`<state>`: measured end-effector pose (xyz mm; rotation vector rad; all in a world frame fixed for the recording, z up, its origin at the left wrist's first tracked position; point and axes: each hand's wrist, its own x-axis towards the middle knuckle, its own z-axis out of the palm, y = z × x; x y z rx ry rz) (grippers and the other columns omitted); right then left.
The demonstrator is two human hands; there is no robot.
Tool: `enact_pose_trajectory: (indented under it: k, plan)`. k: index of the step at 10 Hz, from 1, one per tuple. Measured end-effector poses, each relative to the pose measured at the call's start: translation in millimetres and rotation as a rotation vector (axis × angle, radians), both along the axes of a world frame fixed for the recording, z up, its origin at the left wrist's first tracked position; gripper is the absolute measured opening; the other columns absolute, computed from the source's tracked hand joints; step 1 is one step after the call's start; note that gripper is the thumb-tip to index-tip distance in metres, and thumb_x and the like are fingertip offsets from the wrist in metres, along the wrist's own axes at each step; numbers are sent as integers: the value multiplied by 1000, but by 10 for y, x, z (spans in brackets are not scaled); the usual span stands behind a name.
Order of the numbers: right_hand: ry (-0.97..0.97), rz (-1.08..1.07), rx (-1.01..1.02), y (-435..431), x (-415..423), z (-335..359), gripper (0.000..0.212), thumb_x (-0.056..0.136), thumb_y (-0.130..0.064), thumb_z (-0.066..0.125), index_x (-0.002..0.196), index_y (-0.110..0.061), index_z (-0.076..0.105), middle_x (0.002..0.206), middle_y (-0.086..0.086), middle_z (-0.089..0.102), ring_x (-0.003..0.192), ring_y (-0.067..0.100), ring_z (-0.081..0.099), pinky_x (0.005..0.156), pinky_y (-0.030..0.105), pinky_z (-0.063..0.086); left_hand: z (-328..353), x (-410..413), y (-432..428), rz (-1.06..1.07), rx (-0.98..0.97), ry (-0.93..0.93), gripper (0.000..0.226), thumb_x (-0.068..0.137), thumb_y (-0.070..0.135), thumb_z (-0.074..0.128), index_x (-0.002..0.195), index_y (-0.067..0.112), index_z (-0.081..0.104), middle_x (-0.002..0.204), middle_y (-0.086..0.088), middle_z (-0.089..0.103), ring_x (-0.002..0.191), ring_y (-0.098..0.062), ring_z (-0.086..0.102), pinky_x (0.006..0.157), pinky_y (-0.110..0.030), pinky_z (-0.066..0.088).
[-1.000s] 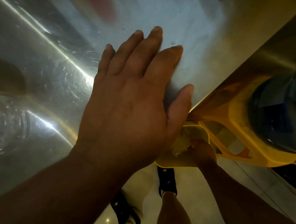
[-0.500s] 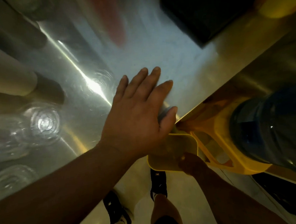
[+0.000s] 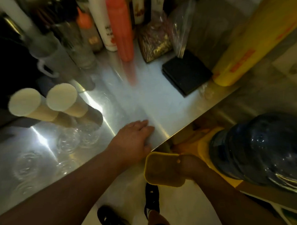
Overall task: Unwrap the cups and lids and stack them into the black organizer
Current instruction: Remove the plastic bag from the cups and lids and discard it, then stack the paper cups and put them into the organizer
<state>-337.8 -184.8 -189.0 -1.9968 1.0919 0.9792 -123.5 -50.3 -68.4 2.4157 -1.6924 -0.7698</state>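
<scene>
Hands nearest: the left hand (image 3: 133,139) lies flat, fingers straight, on the steel counter (image 3: 170,107) by its edge. The right hand (image 3: 189,164) grips a yellow tub (image 3: 162,171) below it. On the left, clear lids (image 3: 67,141) lie in blurred piles, perhaps five. They look light, slippery and easily cracked, best pinched at the rim. Beyond stand two cream cup stacks (image 3: 64,100), light and crushable; hold them round the middle.

Head camera, steeply downward, seemingly near counter (image 3: 161,101)

The bench (image 3: 161,101) is glossy brushed metal, the water jug (image 3: 263,150) shiny translucent blue plastic, the scoop (image 3: 163,169) matt yellow plastic.
</scene>
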Motion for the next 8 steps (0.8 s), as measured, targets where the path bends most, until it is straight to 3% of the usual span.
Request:
enact_pose_trajectory:
  k: [2,3,5,6,8]
  plan:
    - [-49,311,-59,38,289,1053,42,91,-32,62,132,-26,60,130,3,64,113,24,61,94,40,53,456,119,631,84,167,70,38,86,50,59,120,33,58,121,4,64,115,-21,58,92,-39,51]
    - [-67,399,-84,122,555,1481,43,89,-39,62,130,-23,60,126,3,63,109,21,61,90,39,54,604,324,1019,140,323,101,42,85,57,55,119,33,61,119,5,67,112,-20,61,92,-39,51]
    - [-137,454,-81,418,1048,2023,35,86,-48,60,114,-26,61,115,-2,62,95,14,58,78,30,50,855,793,1664,274,445,122,58,87,62,57,139,35,53,144,5,54,129,-19,51,102,-35,42]
    - [-164,435,-123,589,1271,2187,44,86,-46,63,125,-28,59,123,-3,62,94,12,57,80,27,50,956,982,1933,331,441,123,58,89,59,58,141,33,53,145,4,54,129,-17,52,101,-32,42]
    - [-178,510,-176,1008,1877,2552,55,89,-53,64,138,-32,51,136,-1,58,117,18,57,92,30,47,1186,1431,2549,464,370,67,62,90,61,59,143,30,52,145,6,55,128,-15,53,105,-32,44]
